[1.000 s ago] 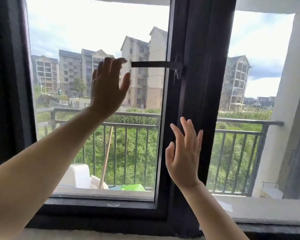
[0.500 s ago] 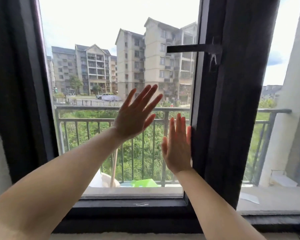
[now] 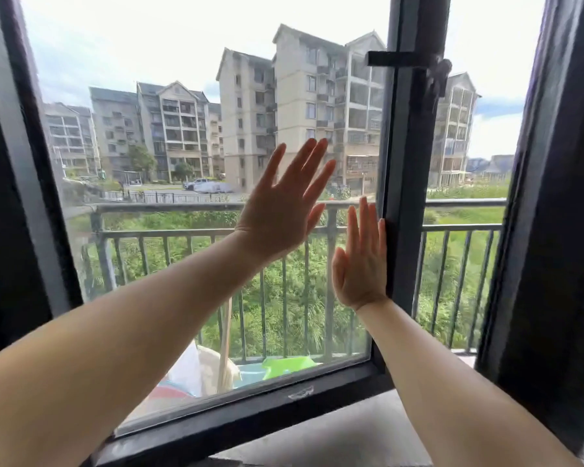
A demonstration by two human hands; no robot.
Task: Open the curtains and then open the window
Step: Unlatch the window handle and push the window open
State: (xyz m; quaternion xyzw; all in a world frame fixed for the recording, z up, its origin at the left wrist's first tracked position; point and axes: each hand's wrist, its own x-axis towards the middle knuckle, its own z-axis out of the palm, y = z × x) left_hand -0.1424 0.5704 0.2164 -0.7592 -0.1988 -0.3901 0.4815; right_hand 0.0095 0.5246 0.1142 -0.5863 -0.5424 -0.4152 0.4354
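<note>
Window sash (image 3: 216, 264) fills your view, swung partly outward — no curtain covers the glass, so that step looks done. Your left hand (image 3: 280, 210) is spread flat, gripping nothing; your right hand (image 3: 361, 264), fingers together, presses beside the sash's edge. Handle (image 3: 398, 59) sits above — keep pushing.

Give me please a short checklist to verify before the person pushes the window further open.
1. Right hand flat, beside the sash frame: ok.
2. Left hand spread on the glass: looks so, contact cannot tell.
3. Handle turned sideways, unlatched: ok.
4. Gap already open right of the sash: ok.
5. Space outside up to the balcony railing free: cannot tell.
6. Fingers clear of the sash edge: cannot tell; one lies against it.
</note>
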